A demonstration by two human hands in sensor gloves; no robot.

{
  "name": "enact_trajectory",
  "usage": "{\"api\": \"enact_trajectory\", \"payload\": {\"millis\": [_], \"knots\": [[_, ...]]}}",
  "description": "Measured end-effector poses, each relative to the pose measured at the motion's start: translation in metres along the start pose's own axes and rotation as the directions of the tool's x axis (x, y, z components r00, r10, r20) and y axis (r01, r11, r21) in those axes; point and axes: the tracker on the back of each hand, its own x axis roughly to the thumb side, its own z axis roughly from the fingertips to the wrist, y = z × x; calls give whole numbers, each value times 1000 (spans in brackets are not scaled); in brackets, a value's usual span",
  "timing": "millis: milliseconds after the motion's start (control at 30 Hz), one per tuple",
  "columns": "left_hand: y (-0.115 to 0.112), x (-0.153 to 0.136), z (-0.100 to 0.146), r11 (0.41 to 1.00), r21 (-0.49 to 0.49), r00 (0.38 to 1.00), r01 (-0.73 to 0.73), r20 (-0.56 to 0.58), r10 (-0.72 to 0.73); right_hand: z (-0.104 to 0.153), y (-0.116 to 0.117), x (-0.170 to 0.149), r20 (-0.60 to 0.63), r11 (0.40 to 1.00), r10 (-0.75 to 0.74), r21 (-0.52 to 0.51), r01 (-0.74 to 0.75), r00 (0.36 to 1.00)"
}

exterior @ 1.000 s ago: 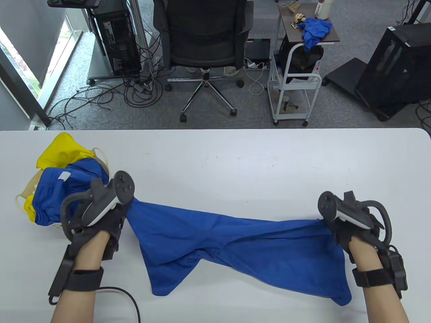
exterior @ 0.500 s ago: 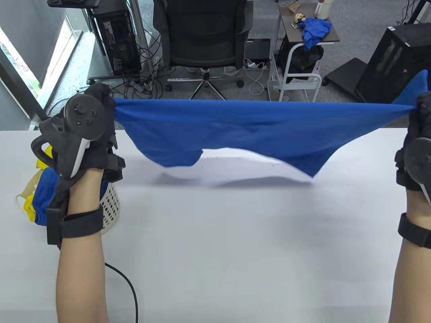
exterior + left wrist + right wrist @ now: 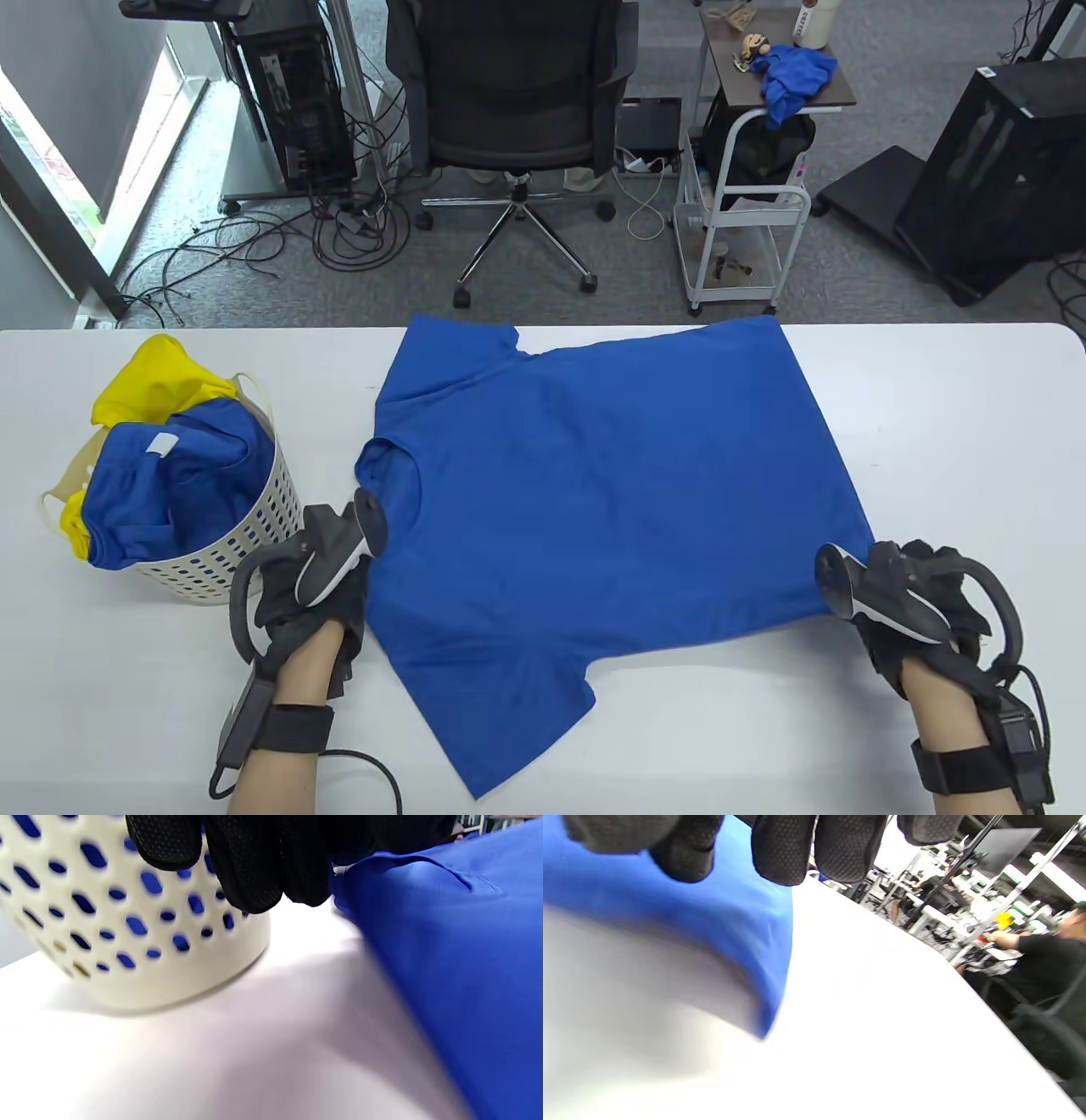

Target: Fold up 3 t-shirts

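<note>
A blue t-shirt [image 3: 611, 475] lies spread flat across the middle of the white table [image 3: 679, 747], collar to the left and hem to the right. My left hand [image 3: 335, 586] pinches its near shoulder beside the collar; in the left wrist view the curled fingers [image 3: 254, 866] clamp the blue cloth [image 3: 458, 963]. At the shirt's near right hem corner, my right hand [image 3: 861, 607] grips the fabric. Its fingers [image 3: 840, 849] curl over the blue edge [image 3: 746, 925], which is lifted slightly off the table. A cream perforated basket [image 3: 254, 543] at the left holds another blue shirt [image 3: 170, 492] and a yellow one [image 3: 153, 378].
The basket [image 3: 140, 955] stands close to my left hand. A black cable [image 3: 373, 764] trails from the left wrist over the table's near edge. Beyond the far edge are an office chair [image 3: 517, 93] and a white cart [image 3: 738, 246]. A person [image 3: 1048, 959] sits in the background.
The shirt was bunched on the table, then lifted and stretched in the air between both hands. Now it lies flat, with both hands brought down near the front still holding it.
</note>
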Motion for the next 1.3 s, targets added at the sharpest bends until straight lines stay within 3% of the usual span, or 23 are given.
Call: {"api": "enact_trajectory", "payload": {"millis": [67,167,233,300,400,467,533,633,667,767,800,900,1067,1167,1300], "knots": [[-11,-3,7,999,-15,997,-48,61,49,-2,8,2,18,990,-127,-53,127,992],[-36,-4,14,991,-129,978,-44,199,69,-6,23,9,44,970,-229,-75,232,972],[-55,-4,11,990,-144,978,1,206,29,-7,30,13,60,978,-205,-18,207,977],[-67,-8,2,975,-177,981,131,166,-102,-4,34,18,72,988,-148,-23,150,986],[-65,-19,-3,993,-116,992,1,128,14,-4,41,27,100,994,-102,40,98,990],[-65,-24,-6,994,-90,996,54,79,-47,-3,43,33,116,996,-79,56,73,990],[-66,-27,-6,996,-87,996,25,82,-18,0,39,37,140,994,-108,39,104,984],[-63,-28,-2,996,-67,996,54,81,-49,2,34,40,177,986,-136,120,115,975],[-62,-29,-1,997,-61,995,52,85,-47,3,33,38,174,987,-143,103,126,974],[-53,-34,4,999,-26,994,-22,109,25,5,29,21,80,987,-148,-55,153,986],[-50,-36,6,999,-14,992,-44,119,45,4,30,15,54,986,-147,-65,151,988],[-45,-41,9,996,0,986,-91,139,90,-1,44,-3,-34,992,-125,-9,125,992],[-56,-41,3,998,-63,997,11,79,-6,-7,64,-19,-105,988,-89,120,102,990],[-61,-44,-1,987,-156,998,24,59,-15,-7,63,-20,-106,984,-132,106,143,986],[-59,-44,1,995,-95,998,18,59,-12,-6,59,-20,-123,996,-94,-14,93,988]]}}
